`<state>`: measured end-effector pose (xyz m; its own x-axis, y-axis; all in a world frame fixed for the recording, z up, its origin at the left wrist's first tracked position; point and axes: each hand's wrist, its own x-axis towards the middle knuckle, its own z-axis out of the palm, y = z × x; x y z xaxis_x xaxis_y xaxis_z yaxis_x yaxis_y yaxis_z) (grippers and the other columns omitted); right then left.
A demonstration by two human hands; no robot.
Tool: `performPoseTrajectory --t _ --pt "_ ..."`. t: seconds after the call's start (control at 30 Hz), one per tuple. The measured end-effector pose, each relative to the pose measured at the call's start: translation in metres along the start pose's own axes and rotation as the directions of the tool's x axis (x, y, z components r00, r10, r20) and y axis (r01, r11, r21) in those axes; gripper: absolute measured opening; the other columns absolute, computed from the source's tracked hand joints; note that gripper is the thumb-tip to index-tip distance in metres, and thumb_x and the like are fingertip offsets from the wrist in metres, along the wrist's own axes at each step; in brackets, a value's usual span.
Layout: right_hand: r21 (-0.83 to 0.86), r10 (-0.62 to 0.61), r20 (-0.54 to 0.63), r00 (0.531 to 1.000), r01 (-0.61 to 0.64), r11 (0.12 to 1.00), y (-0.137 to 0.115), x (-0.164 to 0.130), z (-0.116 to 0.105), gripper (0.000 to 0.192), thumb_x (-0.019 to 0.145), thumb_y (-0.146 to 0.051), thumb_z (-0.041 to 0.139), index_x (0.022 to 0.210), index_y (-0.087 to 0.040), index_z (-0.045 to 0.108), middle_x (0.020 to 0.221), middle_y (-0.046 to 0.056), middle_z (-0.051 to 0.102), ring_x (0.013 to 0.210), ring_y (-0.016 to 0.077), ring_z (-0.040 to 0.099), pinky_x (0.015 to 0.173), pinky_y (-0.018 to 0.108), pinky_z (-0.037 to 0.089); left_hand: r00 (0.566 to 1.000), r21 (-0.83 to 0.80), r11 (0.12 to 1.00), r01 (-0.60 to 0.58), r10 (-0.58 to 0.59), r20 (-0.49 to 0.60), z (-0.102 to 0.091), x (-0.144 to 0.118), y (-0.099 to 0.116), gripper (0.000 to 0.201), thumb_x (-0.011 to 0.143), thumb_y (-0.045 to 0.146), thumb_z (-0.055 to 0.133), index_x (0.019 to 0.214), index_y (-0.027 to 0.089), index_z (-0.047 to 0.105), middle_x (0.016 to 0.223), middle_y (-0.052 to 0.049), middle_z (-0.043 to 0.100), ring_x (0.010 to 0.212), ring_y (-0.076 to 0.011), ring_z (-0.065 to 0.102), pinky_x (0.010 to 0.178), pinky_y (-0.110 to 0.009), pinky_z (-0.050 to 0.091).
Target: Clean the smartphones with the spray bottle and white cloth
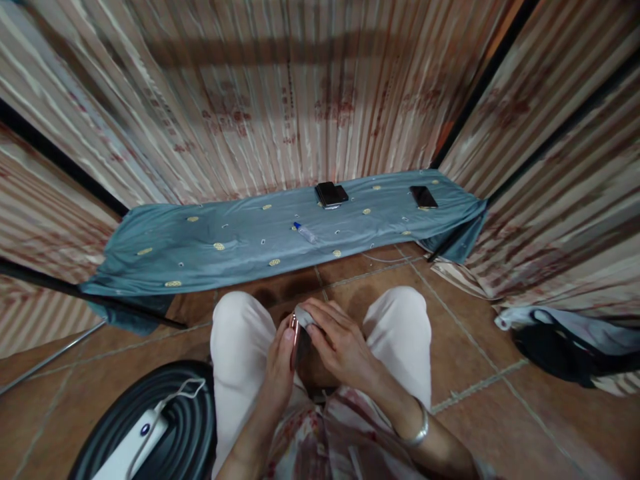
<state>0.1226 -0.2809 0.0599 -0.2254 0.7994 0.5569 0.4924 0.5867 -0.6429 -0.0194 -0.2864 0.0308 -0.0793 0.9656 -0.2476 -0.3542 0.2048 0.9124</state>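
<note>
**Left hand clasps a slim phone edge-up while the right works a grey cloth at its far end**

Left hand (278, 363) is closed around a rose-gold-edged phone (295, 343), thumb laid along its side; where the other fingers sit is hidden. The phone lies at that hand's inner side, between both hands and above the gap between the white-trousered knees (239, 333). Its narrow edge faces up toward the camera. The long axis runs from the lap outward, nearly straight ahead, the far end pointing at the blue cloth-covered bench (240, 227); which end is the phone's top, I cannot tell.

Right hand (345, 343), fingers bent and bunched, pinches a grey cloth (303, 316) against the phone's far end. Well apart on the bench lie a blue-capped bottle (305, 233), a dark stack (330, 194) and a black flat device (424, 196).
</note>
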Motion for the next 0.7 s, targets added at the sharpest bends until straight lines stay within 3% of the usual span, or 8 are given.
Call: performPoseTrajectory --t 0.1,0.2,0.33,0.4,0.5,0.6,0.7 --pt "0.025 0.021 -0.002 1.000 -0.021 0.999 0.000 -0.001 0.000 0.038 0.095 -0.013 0.044 0.132 -0.018 0.052 0.124 0.013 0.064 0.117 0.0204 0.058 0.102 0.040 0.047 0.993 -0.041 0.998 0.041 -0.045 -0.112 0.002 -0.002 -0.001 0.023 0.068 0.010 0.073 0.088 0.024 0.073 0.118 -0.005 0.070 0.137 -0.0272 0.040 0.117 -0.035 0.022" --pt "0.042 0.026 -0.014 1.000 -0.026 0.999 0.000 -0.002 -0.001 0.035 0.095 -0.013 0.044 0.129 -0.018 0.054 0.121 0.012 0.065 0.113 0.0198 0.060 0.098 0.037 0.049 0.987 -0.072 0.995 0.068 -0.077 -0.140 0.003 -0.004 -0.001 0.028 0.063 0.004 0.074 0.082 0.025 0.072 0.117 -0.004 0.070 0.142 -0.0265 0.034 0.118 -0.036 0.021" --pt "0.045 0.015 -0.055 0.998 -0.012 0.999 -0.002 -0.004 -0.007 0.037 0.095 -0.012 0.044 0.130 -0.020 0.052 0.120 0.011 0.065 0.113 0.0194 0.061 0.098 0.038 0.049 0.983 -0.020 0.999 0.034 -0.036 -0.181 0.003 -0.001 0.000 0.022 0.072 0.016 0.073 0.093 0.022 0.073 0.123 -0.006 0.068 0.138 -0.0239 0.039 0.117 -0.032 0.021" --pt "0.045 0.012 -0.074 0.997 -0.009 0.999 -0.004 -0.008 -0.011 0.038 0.095 -0.012 0.044 0.132 -0.021 0.051 0.121 0.011 0.065 0.113 0.0196 0.061 0.097 0.038 0.050 0.982 -0.025 1.000 0.014 -0.019 -0.189 0.002 0.003 0.002 0.024 0.080 0.031 0.068 0.102 0.021 0.072 0.123 -0.006 0.067 0.133 -0.0244 0.046 0.115 -0.034 0.028" --pt "0.037 0.026 -0.091 0.996 -0.022 0.999 -0.009 -0.018 -0.015 0.038 0.096 -0.013 0.045 0.133 -0.022 0.051 0.122 0.010 0.065 0.113 0.0204 0.062 0.096 0.039 0.051 0.982 -0.112 0.991 0.069 -0.088 -0.167 0.002 0.011 0.010 0.039 0.084 0.048 0.059 0.109 0.020 0.069 0.112 -0.008 0.072 0.118 -0.0279 0.059 0.101 -0.040 0.047" --pt "0.040 0.053 -0.047 0.998 -0.051 0.998 -0.014 -0.030 -0.015 0.038 0.096 -0.013 0.045 0.133 -0.022 0.051 0.124 0.010 0.064 0.117 0.0203 0.060 0.098 0.038 0.051 0.975 -0.212 0.969 0.128 -0.162 -0.152 0.003 0.019 0.023 0.042 0.087 0.048 0.054 0.110 0.017 0.068 0.101 -0.009 0.074 0.103 -0.0265 0.067 0.084 -0.037 0.056" --pt "0.011 0.050 -0.001 0.999 -0.050 0.999 -0.019 -0.041 -0.013 0.039 0.096 -0.012 0.045 0.134 -0.021 0.050 0.127 0.009 0.064 0.120 0.0201 0.059 0.101 0.037 0.051 0.971 -0.277 0.953 0.126 -0.176 -0.164 0.006 0.025 0.035 0.040 0.092 0.044 0.045 0.111 0.016 0.067 0.100 -0.009 0.074 0.094 -0.0223 0.069 0.079 -0.035 0.058"
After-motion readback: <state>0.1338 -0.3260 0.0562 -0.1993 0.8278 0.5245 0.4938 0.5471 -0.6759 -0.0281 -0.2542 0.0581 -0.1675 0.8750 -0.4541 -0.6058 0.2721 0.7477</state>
